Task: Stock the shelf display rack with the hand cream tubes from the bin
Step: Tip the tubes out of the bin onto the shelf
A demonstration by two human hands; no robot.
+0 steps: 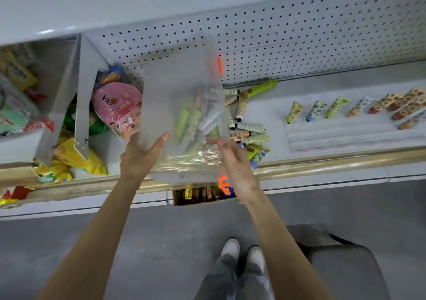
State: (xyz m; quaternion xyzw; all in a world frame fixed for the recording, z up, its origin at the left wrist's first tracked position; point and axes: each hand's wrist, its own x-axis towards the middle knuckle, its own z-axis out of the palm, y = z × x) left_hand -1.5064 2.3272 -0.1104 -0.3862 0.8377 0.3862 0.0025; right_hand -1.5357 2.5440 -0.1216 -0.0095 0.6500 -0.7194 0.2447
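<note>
A clear plastic bin (179, 85) with orange clips is tipped up over the shelf, its open mouth facing the pegboard. My left hand (138, 154) presses its left wall with straight fingers. My right hand (235, 161) holds its right side, thumb over the wall. Several hand cream tubes (198, 120) show through the plastic, and a heap of spilled tubes (244, 124) lies on the shelf just right of the bin. The white stepped display rack (334, 133) at the right carries a row of tubes (359, 108) along its back step.
Snack bags, a pink pack (117, 108) and yellow packs (76, 157), fill the bay left of a grey divider (80, 106). A gold rail (322, 161) edges the shelf front. A box of gold-wrapped goods (198, 193) sits below. My shoes (242, 253) stand on the grey floor.
</note>
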